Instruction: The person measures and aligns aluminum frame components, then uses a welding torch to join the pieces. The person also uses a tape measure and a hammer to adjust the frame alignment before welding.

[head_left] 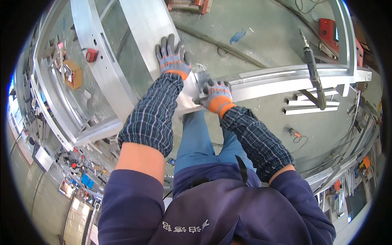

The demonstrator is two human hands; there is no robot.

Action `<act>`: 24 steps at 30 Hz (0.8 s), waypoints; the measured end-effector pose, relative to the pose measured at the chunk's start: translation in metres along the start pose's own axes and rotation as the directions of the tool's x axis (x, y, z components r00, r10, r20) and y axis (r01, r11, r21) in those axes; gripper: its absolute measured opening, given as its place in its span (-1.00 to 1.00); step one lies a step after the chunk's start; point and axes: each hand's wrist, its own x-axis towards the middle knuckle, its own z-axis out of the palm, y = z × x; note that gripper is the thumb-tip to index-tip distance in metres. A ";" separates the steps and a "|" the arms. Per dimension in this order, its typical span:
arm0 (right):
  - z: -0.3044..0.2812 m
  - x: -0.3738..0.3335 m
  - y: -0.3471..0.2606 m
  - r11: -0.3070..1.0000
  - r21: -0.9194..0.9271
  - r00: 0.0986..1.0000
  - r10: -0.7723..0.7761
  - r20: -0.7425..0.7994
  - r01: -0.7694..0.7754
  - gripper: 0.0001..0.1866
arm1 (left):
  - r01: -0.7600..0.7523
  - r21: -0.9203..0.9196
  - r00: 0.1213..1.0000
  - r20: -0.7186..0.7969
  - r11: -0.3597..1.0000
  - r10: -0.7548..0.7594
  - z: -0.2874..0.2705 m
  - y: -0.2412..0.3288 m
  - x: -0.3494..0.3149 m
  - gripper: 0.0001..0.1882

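Note:
My left hand (173,59), in a grey and orange work glove, lies on a wide silvery metal panel (147,30) with its fingers spread flat. My right hand (218,97), gloved the same way, is lower and to the right, where the panel meets the frame rail (261,87). Its fingers are curled around a small shiny metal piece (202,78) whose exact kind is unclear. Part of that piece is hidden under the glove. Both forearms wear dark checked sleeve covers.
A dark long hand tool (312,69) with a pointed tip leans across the right rail. A red tape measure (91,55) rests on another panel. At left stands a cardboard box (72,75). Metal tubes (311,110) and a corded tool (293,132) lie on the floor; a red machine (328,32) sits upper right.

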 end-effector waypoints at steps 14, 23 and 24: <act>0.035 -0.045 -0.005 0.972 -0.218 0.963 -0.142 -0.229 0.091 -0.34 | 0.015 0.086 1.000 -0.003 0.996 -0.015 0.007 -0.001 -0.003 -0.41; 0.093 -0.056 -0.055 0.999 -0.032 0.975 0.044 0.217 -0.038 -0.33 | -0.008 0.092 1.000 0.020 0.996 0.006 0.011 -0.004 -0.002 -0.35; 0.087 -0.056 -0.059 0.999 0.020 0.973 0.025 0.231 -0.030 -0.36 | -0.004 0.104 0.999 0.033 0.995 0.001 0.011 -0.006 -0.002 -0.34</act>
